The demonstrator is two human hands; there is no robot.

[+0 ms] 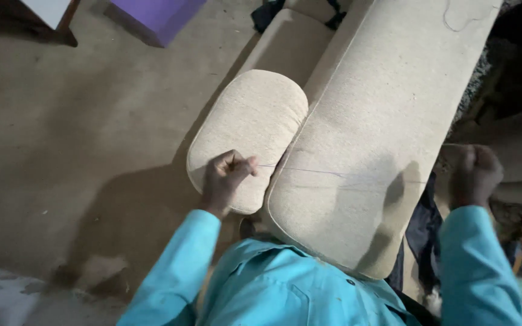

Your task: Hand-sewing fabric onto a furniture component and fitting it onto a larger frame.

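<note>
Head view: a thin thread runs taut across the long beige cushion, from the seam beside the rounded armrest pad out past the cushion's right edge. The cushion's near end reaches the person's chest, its far end runs off the top of the picture; bare concrete floor lies open to the left, while dark clutter crowds the right. The left hand pinches the thread's end against the pad, fingers pressed together. The right hand is a closed fist just off the cushion's right edge, pulling the thread. A purple box sits far off.
</note>
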